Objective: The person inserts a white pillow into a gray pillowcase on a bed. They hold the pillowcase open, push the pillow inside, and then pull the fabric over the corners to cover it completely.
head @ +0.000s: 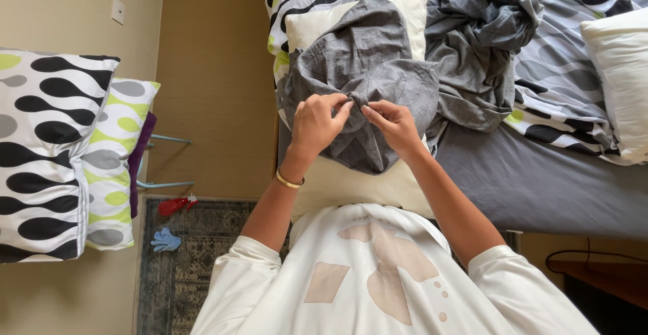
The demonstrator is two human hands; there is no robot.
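Grey pillowcase: matt crinkled cloth; cream pillow: smooth cloth; bracelet: shiny metal.

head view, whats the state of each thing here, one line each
grey pillowcase: bunched, partly over the pillow
cream pillow: half uncovered
left hand: fingers pinching the pillowcase
right hand: pinching the pillowcase
grey duvet cover: crumpled on the bed
patterned pillows: stacked

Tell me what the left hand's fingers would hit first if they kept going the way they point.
The left hand already pinches the grey pillowcase; pushed on, its fingers would probably meet the right hand fingertips, which grip the same fold. Depth is unclear.
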